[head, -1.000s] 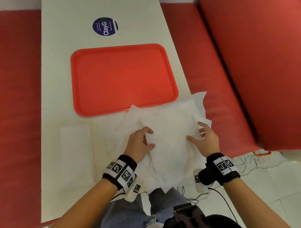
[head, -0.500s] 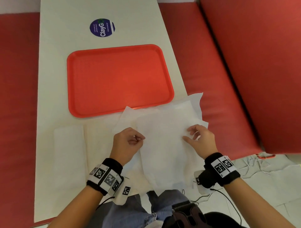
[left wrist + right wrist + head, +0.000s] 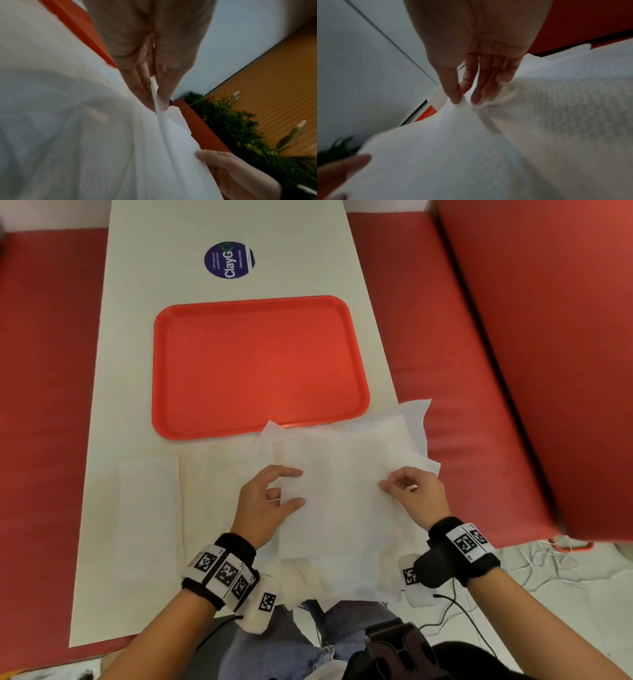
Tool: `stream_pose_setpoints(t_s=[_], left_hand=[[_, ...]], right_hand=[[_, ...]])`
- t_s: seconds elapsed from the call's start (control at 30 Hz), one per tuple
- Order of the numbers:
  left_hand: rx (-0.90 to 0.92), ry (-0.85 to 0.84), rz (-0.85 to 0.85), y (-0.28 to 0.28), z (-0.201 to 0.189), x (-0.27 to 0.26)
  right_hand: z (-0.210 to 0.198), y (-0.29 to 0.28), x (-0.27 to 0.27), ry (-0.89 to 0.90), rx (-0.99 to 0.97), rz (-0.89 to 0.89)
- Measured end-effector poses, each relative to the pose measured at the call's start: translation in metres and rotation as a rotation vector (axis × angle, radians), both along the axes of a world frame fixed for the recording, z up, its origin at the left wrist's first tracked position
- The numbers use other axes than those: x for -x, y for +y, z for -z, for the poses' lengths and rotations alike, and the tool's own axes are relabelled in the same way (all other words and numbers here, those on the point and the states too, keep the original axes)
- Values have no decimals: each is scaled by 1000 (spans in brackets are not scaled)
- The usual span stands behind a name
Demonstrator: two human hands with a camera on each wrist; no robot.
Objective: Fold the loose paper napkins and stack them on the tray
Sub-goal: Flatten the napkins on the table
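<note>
White rectangular tabletop [image 3: 144, 344] runs from 6 to 12 o'clock between red padded benches [image 3: 44, 405]. Red-orange rectangular plastic tray [image 3: 260, 361] sits at centre, nothing on it; round dark-blue sticker [image 3: 229, 260] beyond it at 12. Loose white paper napkins [image 3: 376, 559] lie heaped at 5 o'clock of the tray, one corner overlapping its near rim, some hanging off the table edge. Top white napkin sheet [image 3: 339, 491] is held between my hands: my left hand [image 3: 265, 501] pinches its left edge, thumb against fingers; my right hand [image 3: 416, 496] pinches its right edge. Flat white napkin [image 3: 149, 508] lies at 8 o'clock.
</note>
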State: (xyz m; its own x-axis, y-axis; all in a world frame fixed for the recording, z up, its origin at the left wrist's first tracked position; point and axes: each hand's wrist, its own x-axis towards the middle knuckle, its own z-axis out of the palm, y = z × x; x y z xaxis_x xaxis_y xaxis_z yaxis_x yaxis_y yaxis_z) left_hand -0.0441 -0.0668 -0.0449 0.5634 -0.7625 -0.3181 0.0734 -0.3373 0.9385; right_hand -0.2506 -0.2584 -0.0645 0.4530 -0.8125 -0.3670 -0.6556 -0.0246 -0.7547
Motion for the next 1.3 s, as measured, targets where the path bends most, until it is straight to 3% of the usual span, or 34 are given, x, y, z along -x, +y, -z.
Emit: stream_pose_setpoints(t_s=[0.2,0.3,0.37,0.47,0.57,0.67,0.77,0.93,1.07,1.17,1.3], left_hand=[[19,83,-136,10,-4,-8],[80,123,-186,16,-9,-9],[119,128,-188,20,-14,-9],[152,91,-123,26,-25,-13],[164,2,4,33,-37,-21],[169,-116,143,43,-55,-35],[183,-218,283,56,-77,-48],[214,-229,323,80,-107,-72],[144,126,280,106,-85,-112],[-50,208,235,122,-53,-122],[-9,404,154,123,-34,-107]], right_hand=[[-23,0,3,-310,-217,89],[-37,5,0,-378,-249,91],[-42,8,-4,-342,-170,73],[-53,16,-20,-205,152,-117],[-71,31,-47,-156,334,-466],[-90,51,-75,-102,341,-734],[-102,61,-100,-97,156,-786],[-113,82,-121,-188,-159,-685],[-112,103,-128,-385,-289,-435],[-97,114,-129,-468,-325,-122],[-75,125,-126,-453,-378,40]])
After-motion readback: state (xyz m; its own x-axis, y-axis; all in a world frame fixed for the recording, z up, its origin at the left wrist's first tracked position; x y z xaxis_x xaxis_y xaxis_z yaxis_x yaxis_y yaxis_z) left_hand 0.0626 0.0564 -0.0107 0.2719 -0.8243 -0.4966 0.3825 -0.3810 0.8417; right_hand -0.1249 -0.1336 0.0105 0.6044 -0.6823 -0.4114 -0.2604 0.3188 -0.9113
